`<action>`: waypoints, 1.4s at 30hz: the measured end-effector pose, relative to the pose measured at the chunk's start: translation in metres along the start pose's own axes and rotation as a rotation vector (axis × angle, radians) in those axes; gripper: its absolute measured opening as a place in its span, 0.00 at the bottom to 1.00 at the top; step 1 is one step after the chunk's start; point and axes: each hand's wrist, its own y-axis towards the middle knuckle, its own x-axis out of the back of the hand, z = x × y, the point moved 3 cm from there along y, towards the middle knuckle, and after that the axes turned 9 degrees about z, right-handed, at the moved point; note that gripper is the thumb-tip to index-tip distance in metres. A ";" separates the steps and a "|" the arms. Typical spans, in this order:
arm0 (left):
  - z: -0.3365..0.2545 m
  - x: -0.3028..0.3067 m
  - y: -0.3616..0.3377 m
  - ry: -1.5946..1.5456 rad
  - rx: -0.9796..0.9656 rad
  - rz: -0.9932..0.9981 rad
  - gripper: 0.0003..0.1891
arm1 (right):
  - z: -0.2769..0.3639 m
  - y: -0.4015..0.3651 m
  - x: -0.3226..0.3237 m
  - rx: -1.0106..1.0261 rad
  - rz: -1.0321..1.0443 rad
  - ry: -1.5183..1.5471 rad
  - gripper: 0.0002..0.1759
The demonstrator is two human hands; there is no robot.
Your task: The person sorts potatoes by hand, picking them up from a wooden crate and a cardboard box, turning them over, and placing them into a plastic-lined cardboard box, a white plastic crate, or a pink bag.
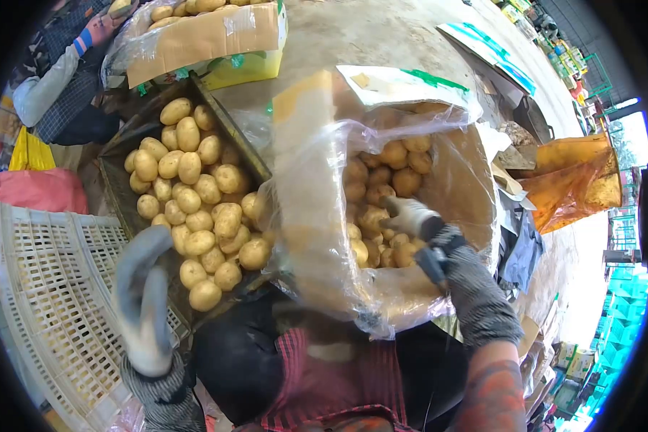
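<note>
Many pale yellow potatoes (189,167) fill a dark, worn tray (227,119) on the left. My left hand (145,295), in a grey and white glove, is over the tray's near left edge, fingers apart and slightly blurred, holding nothing. To the right stands a cardboard box (306,266) lined with clear plastic (453,117), with more potatoes (408,181) inside. My right hand (409,216), gloved, reaches into this box and touches the potatoes; its fingertips are partly hidden, and whether it grips one is unclear.
A white slatted crate (57,288) lies at the left beside a pink sack (32,194). Another potato box (201,47) stands at the top left. A co-worker's gloved hand (102,27) is near it. Orange plastic-covered container (576,176) and cardboard flaps lie right.
</note>
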 end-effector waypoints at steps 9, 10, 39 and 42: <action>-0.062 -0.073 -0.018 -0.625 -0.213 0.187 0.19 | 0.024 0.029 -0.025 -0.139 0.151 0.147 0.48; -0.061 -0.075 -0.016 -0.620 -0.173 0.163 0.20 | 0.020 0.025 -0.020 -0.058 0.112 0.268 0.49; -0.035 -0.266 -0.023 -0.957 0.259 0.905 0.27 | 0.127 -0.268 0.032 0.181 -0.894 -0.055 0.51; -0.044 -0.263 -0.024 -0.899 0.143 0.897 0.28 | 0.126 -0.267 0.029 0.201 -1.023 -0.108 0.50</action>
